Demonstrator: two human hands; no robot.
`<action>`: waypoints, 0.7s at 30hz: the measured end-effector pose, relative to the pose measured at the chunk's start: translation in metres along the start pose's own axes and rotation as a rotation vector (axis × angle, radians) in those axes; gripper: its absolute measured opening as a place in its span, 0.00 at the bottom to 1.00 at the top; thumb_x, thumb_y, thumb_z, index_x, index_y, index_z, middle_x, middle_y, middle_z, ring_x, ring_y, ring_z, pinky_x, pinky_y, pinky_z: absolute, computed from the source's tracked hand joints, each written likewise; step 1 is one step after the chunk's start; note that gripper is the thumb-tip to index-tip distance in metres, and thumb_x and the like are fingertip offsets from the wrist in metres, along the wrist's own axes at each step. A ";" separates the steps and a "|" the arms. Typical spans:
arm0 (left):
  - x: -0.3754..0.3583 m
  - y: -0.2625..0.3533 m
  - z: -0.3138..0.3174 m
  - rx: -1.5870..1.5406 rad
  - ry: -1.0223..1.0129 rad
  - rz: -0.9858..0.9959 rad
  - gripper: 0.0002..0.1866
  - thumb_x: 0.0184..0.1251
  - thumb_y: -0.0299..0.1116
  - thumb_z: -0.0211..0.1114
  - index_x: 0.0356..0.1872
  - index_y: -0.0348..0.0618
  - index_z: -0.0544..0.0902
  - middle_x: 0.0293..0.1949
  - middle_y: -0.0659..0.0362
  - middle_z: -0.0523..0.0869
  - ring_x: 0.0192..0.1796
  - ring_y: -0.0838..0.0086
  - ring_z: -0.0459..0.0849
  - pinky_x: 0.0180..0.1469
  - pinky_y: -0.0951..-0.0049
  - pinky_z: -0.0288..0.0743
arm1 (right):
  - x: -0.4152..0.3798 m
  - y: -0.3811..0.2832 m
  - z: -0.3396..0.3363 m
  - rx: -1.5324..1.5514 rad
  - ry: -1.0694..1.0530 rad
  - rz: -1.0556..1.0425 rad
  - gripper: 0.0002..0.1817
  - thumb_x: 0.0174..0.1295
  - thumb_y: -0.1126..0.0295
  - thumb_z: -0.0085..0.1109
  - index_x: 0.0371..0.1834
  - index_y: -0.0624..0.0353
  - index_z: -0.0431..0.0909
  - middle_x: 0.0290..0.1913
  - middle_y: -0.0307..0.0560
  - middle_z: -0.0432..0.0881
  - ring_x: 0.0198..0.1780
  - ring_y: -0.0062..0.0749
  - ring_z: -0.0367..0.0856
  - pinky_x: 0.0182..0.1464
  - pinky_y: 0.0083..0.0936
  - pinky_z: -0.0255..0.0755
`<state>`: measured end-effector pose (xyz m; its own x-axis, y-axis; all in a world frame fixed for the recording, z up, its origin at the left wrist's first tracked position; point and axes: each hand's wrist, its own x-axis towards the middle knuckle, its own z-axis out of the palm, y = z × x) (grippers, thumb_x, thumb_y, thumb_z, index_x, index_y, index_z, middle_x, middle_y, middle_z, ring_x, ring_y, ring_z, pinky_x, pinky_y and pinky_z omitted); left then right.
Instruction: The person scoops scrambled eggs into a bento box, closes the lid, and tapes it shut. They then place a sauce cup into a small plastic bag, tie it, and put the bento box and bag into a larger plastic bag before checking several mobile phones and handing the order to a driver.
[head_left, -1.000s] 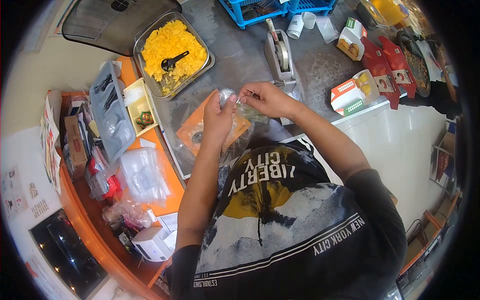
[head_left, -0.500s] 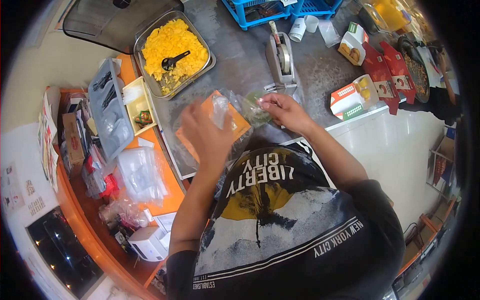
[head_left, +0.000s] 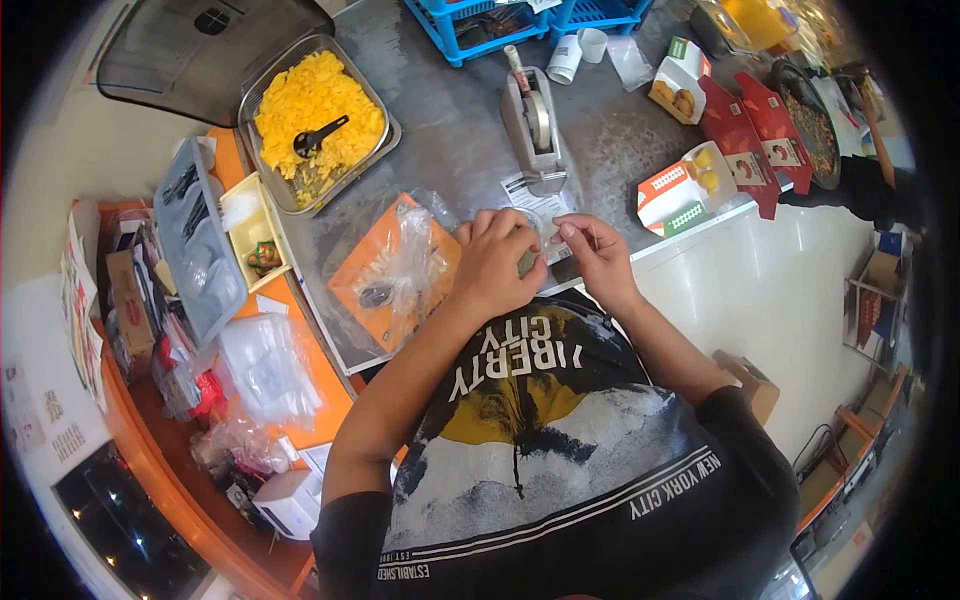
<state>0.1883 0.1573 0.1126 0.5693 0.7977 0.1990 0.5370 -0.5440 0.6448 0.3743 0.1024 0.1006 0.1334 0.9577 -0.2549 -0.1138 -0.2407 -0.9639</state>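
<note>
My left hand (head_left: 500, 262) curls over a small clear plastic bag (head_left: 527, 262) with something green in it, most of it hidden under the fingers. Just to its right, my right hand (head_left: 600, 262) pinches with thumb and forefinger at the bag's edge. Beyond the fingers lies a white printed slip (head_left: 540, 203), close to the base of a grey tape dispenser (head_left: 532, 125). Left of my left hand, an orange flat packet (head_left: 365, 262) rests on the metal counter (head_left: 455, 150), with a crumpled clear plastic bag (head_left: 418, 255) on top.
A steel tray (head_left: 385, 140) of yellow chopped food holds a black scoop (head_left: 320, 135). Blue baskets (head_left: 450, 45), paper cups (head_left: 565, 60) and snack boxes (head_left: 665, 195) stand farther back. A grey cutlery tray (head_left: 215, 290) is at the left. Another person's arm (head_left: 880, 150) shows at far right.
My left hand has moved right, from over the orange packet to the small bag beside my right hand. The printed slip by the dispenser now shows. The view has shifted slightly.
</note>
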 end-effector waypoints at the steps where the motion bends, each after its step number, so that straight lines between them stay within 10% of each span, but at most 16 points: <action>1: 0.005 -0.001 0.002 -0.027 0.029 0.023 0.08 0.59 0.37 0.71 0.38 0.50 0.85 0.43 0.63 0.85 0.53 0.62 0.77 0.54 0.55 0.62 | 0.003 0.005 -0.003 -0.115 0.008 -0.112 0.08 0.74 0.73 0.60 0.48 0.64 0.85 0.41 0.42 0.84 0.41 0.22 0.80 0.47 0.21 0.73; 11: 0.031 -0.017 -0.015 -0.369 -0.455 -0.430 0.13 0.72 0.32 0.67 0.51 0.35 0.86 0.36 0.56 0.90 0.37 0.75 0.85 0.43 0.71 0.77 | 0.039 0.005 -0.003 -0.132 -0.185 -0.268 0.10 0.75 0.72 0.58 0.50 0.64 0.85 0.43 0.44 0.84 0.46 0.24 0.81 0.51 0.24 0.74; 21: 0.002 -0.013 -0.012 -0.668 -0.076 -0.583 0.08 0.77 0.32 0.62 0.42 0.37 0.83 0.32 0.64 0.85 0.36 0.86 0.79 0.39 0.80 0.72 | 0.048 -0.017 0.017 0.114 -0.278 0.126 0.11 0.73 0.69 0.63 0.53 0.63 0.84 0.46 0.38 0.86 0.45 0.18 0.82 0.50 0.20 0.76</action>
<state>0.1753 0.1688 0.1134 0.3711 0.8682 -0.3293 0.2928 0.2272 0.9288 0.3661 0.1556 0.1062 -0.1612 0.9315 -0.3262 -0.2237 -0.3564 -0.9072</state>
